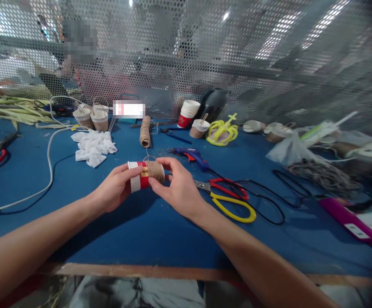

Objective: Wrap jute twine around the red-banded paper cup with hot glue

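Observation:
Between my two hands a red and white paper cup (135, 185) lies on its side above the table, its rim end to the left. Brown twine (155, 170) is wrapped round the right part of the cup. My left hand (117, 186) grips the rim end, thumb along the top. My right hand (179, 186) closes round the twine-covered end, with thumb in front and fingers behind. A loose strand runs from the cup toward the twine roll (145, 131) standing just beyond. Right of my right hand lie scissors (224, 196) with red and yellow handles.
A blue glue gun (192, 157) lies beyond the scissors, its black cord looping right. White crumpled cloth (94, 145), twine-wrapped cups (100, 119), stacked paper cups (188, 113) and a yellow crown-shaped piece (222, 132) stand farther back. A purple power strip (352, 220) lies right. Perforated metal mesh (160, 55) rises behind.

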Motion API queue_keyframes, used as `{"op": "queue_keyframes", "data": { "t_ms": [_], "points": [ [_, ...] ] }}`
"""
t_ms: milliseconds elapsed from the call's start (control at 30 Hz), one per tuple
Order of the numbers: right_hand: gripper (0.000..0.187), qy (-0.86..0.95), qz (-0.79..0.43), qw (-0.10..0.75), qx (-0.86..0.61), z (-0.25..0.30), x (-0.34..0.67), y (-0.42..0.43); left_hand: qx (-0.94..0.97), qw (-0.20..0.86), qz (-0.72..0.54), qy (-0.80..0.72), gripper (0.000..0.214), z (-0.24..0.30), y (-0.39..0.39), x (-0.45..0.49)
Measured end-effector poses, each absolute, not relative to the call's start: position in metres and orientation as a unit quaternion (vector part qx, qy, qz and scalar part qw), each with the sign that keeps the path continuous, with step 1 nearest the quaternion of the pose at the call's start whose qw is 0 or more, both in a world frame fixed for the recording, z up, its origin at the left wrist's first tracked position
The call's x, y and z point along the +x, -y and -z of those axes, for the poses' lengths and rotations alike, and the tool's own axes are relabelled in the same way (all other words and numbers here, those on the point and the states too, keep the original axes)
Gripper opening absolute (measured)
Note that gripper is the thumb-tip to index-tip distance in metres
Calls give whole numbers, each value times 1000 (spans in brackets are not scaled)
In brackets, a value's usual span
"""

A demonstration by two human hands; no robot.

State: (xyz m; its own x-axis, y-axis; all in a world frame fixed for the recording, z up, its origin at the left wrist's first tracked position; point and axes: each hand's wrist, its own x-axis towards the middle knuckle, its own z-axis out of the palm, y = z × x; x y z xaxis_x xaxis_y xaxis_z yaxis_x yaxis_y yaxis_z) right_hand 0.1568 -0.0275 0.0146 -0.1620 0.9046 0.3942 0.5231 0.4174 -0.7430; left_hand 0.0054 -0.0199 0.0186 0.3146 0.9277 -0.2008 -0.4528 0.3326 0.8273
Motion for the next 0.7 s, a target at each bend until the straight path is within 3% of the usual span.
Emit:
{"op": "queue_keyframes", "data": {
  "t_ms": [533, 700],
  "points": [
    [33, 718, -246, 422, -496, -16, 157, 29, 360, 734, -466, -337, 18, -16, 20, 5],
    [38, 707, -310, 415, -482, -22, 163, 26, 431, 703, -462, -327, 23, -9, 16, 0]
  ]
}}
